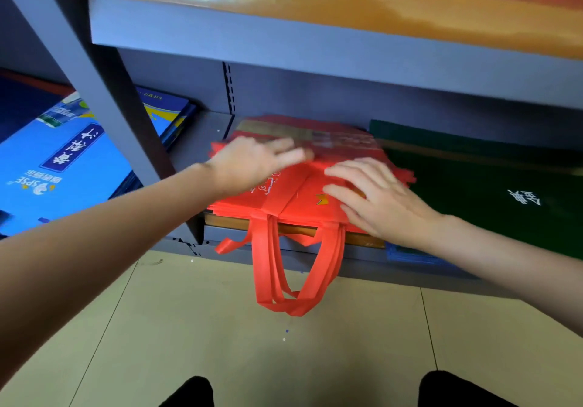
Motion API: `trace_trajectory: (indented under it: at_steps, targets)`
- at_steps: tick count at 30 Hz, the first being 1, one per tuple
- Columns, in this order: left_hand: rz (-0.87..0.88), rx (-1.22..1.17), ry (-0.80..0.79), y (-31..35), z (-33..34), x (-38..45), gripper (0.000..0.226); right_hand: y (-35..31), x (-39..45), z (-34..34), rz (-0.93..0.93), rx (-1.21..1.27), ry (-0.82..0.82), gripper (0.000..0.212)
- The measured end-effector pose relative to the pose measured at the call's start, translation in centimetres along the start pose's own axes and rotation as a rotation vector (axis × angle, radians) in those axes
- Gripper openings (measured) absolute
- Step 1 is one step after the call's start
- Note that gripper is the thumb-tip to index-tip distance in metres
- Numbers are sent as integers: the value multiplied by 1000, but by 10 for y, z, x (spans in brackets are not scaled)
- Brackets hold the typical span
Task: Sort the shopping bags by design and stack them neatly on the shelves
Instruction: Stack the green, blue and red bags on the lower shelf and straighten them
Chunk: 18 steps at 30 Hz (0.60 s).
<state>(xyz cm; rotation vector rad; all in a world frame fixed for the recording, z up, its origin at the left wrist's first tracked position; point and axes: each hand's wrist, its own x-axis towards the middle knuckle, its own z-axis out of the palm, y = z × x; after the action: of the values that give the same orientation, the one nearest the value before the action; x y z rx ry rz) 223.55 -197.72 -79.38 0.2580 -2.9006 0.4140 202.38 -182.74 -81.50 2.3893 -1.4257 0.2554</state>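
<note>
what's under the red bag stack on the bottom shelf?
Under the stack of red non-woven bags, a brown flat layer's edge shows at the front, on the grey metal shelf. How far back it runs is covered.

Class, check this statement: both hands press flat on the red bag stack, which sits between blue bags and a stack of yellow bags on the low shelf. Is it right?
One detail is wrong. The head view shows both hands, left and right, flat on the red bag stack, blue bags on one side, but the other stack is dark green bags, not yellow.
</note>
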Motion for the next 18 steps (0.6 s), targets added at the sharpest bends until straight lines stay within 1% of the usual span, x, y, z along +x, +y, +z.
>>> trace_trajectory:
  at_steps: [1,2,3,4,5,6,7,8,10,12,15,17,18]
  targets:
    - [97,0,-50,2,14,-7,63,3,0,-1,33,-24,-13,37]
    - [151,-3,-126,3,30,-15,67,7,0,1,88,-17,-94,45]
    - [160,-23,-235,5,43,-22,70,8,-1,2,153,23,-225,56]
    - [138,-87,-323,10,48,-28,68,9,-4,7,215,86,-356,66]
    - [106,-168,-320,12,49,-32,64,10,-7,12,268,151,-499,73]
    - [54,-243,-301,13,49,-33,61,10,-10,18,281,185,-604,78]
    - [-21,-301,-312,13,49,-31,65,10,-12,23,274,198,-660,81]
    - [-87,-335,-353,12,51,-31,73,10,-13,26,275,209,-685,81]
    - [-179,-345,-464,11,56,-30,83,9,-12,30,286,229,-689,70]
    - [-216,-314,-544,13,55,-29,85,11,-11,33,309,266,-693,59]
    - [-248,-345,-630,15,55,-23,88,10,-7,38,370,382,-731,60]
    - [-314,-483,-622,13,53,-18,90,11,-3,43,382,421,-732,60]
    - [-357,-564,-609,10,51,-16,84,12,-2,43,366,410,-736,59]
